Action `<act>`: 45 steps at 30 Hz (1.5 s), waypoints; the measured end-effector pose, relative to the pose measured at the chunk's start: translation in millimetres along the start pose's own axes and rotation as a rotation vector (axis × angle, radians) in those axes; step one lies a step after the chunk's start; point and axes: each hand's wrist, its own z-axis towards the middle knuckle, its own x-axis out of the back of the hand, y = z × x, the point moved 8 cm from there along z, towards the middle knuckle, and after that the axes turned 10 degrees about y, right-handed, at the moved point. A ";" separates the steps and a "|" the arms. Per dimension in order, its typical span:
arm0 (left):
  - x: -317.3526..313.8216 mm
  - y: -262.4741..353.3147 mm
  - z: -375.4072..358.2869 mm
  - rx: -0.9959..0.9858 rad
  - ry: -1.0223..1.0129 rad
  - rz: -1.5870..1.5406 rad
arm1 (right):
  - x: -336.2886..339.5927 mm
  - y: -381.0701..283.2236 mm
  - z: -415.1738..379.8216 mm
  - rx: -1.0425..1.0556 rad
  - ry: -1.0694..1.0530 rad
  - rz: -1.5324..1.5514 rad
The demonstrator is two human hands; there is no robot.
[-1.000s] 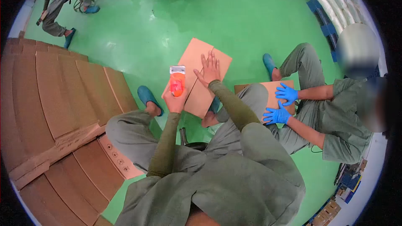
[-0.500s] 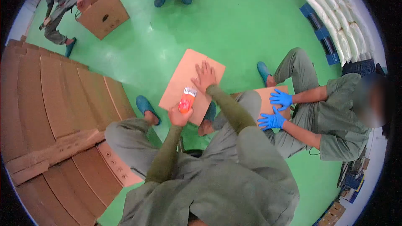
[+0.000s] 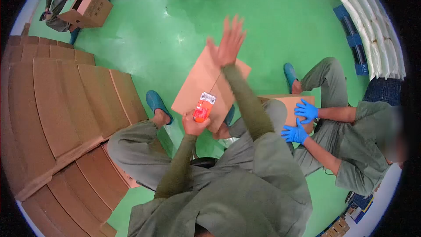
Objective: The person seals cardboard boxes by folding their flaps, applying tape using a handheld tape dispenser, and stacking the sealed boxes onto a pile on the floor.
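A cardboard box (image 3: 188, 88) stands on the floor between my knees, a seam running along its top. Wrapped round an orange-red tape dispenser (image 3: 203, 109), my left hand (image 3: 194, 123) is at the near side of the box top, with the dispenser's metallic end pointing away from me. My right hand (image 3: 229, 44) is raised over the far edge of the box, fingers spread and a little blurred, holding nothing.
Large stacks of folded cardboard (image 3: 70, 101) fill the left side. On my right a co-worker's blue-gloved hands (image 3: 300, 123) rest on another box (image 3: 285, 102). Two more people are beyond, one with an open box (image 3: 94, 11). White sacks (image 3: 370, 35) lie at the upper right.
My right hand has lifted off the box top and moved away from me. The view has shifted, and the box held by the far-left person is turned and now shows its open top.
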 end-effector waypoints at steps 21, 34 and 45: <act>-5.4 26.8 15.1 0.022 -0.001 -0.246 | -57.1 64.6 -272.6 -1.251 -0.997 1.297; -44.5 70.2 73.8 -0.030 -0.123 0.215 | -126.3 261.8 -62.4 -0.811 -0.931 0.448; -72.5 44.7 69.5 -0.028 -0.167 0.312 | -121.2 206.8 -82.7 -0.684 -0.577 -0.014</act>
